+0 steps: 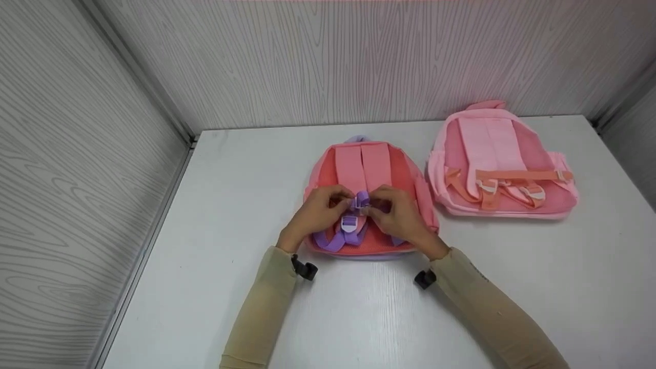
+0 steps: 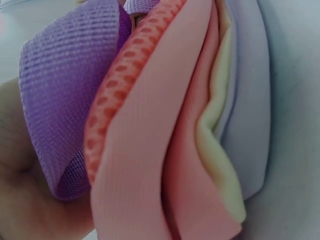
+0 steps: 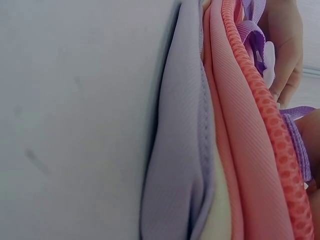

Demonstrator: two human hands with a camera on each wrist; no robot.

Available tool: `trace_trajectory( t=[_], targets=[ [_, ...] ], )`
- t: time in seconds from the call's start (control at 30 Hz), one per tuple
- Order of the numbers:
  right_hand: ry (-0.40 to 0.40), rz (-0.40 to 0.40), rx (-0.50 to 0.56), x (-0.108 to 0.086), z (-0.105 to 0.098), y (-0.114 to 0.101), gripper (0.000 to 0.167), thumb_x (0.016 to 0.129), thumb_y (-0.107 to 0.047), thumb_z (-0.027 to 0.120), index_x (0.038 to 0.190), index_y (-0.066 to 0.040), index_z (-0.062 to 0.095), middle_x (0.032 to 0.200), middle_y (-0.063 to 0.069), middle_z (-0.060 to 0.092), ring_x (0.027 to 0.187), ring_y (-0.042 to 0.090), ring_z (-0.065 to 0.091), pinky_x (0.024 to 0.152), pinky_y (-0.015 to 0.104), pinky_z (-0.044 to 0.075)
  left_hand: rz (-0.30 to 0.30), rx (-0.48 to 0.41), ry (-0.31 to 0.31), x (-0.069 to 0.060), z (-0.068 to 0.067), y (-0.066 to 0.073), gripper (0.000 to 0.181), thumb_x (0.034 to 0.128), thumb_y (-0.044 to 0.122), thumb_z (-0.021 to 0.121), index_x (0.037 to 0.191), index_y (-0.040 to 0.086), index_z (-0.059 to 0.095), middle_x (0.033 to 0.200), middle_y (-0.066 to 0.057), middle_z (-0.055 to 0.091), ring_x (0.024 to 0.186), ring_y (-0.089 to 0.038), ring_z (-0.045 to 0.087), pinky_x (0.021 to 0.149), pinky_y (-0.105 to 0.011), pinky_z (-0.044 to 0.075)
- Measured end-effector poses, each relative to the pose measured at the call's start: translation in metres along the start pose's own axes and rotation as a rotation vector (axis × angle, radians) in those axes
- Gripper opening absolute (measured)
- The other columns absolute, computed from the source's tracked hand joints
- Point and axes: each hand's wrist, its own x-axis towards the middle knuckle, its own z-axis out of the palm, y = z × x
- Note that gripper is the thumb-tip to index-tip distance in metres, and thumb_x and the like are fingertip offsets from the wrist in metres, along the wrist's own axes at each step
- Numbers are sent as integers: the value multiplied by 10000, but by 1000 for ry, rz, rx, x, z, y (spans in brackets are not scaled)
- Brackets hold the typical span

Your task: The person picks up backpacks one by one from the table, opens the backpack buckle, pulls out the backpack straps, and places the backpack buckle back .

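A coral-pink backpack (image 1: 376,154) lies back side up on the table, its shoulder straps facing the camera. Over its middle, my left hand (image 1: 320,209) and right hand (image 1: 402,212) meet, fingertips pinching a purple webbing strap (image 1: 363,197) near a small pale slide buckle. Just below them, a second white slide buckle (image 1: 349,224) on purple webbing rests against the bag. In the left wrist view a purple webbing loop (image 2: 70,85) hangs before the left hand, beside the bag's mesh edge (image 2: 117,95). The bag's side fills much of the right wrist view; fingertip detail is hidden there.
To the right lies a light pink backpack (image 1: 492,148), also back side up, with orange straps (image 1: 517,175) and white buckles. The white table (image 1: 246,205) is bounded by wood-grain panels (image 1: 307,61) behind and at the sides.
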Motion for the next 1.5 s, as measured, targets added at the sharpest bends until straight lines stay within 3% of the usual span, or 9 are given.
trace_trajectory(
  t=[0.37, 0.8, 1.23, 1.5],
  targets=[
    [-21, 17, -21, 0, 0, -2, 114, 937, -22, 803, 1050, -10, 811, 958, 126, 749, 859, 289, 661, 797, 431, 558, 24, -25, 11, 1, 5, 1, 179, 1065, 100, 630, 1187, 57, 753, 1099, -73, 749, 922, -145, 654, 841, -303, 561],
    [-11, 28, 0, 0, -2, -1, 141, 921, -4, 807, 1062, -11, 818, 982, 130, 759, 875, 313, 669, 804, 478, 579, -56, -52, -22, -2, -3, 2, 186, 1078, 185, 635, 1193, 112, 761, 1095, -21, 745, 957, -148, 657, 879, -322, 559],
    [-32, 53, -20, 0, -1, -2, 153, 942, -30, 799, 1094, -21, 817, 990, 126, 748, 896, 279, 674, 841, 450, 588, -88, -95, -15, -3, -4, -3, 158, 1069, 191, 663, 1172, 112, 753, 1095, -31, 744, 995, -169, 680, 931, -347, 581],
    [-21, 53, -5, -1, 0, 0, 151, 924, -21, 818, 1074, -29, 823, 959, 110, 748, 861, 246, 649, 805, 421, 569, -54, -95, -12, -1, -1, -4, 170, 1068, 164, 657, 1186, 87, 751, 1108, -41, 748, 1004, -158, 686, 942, -354, 577]
  ],
)
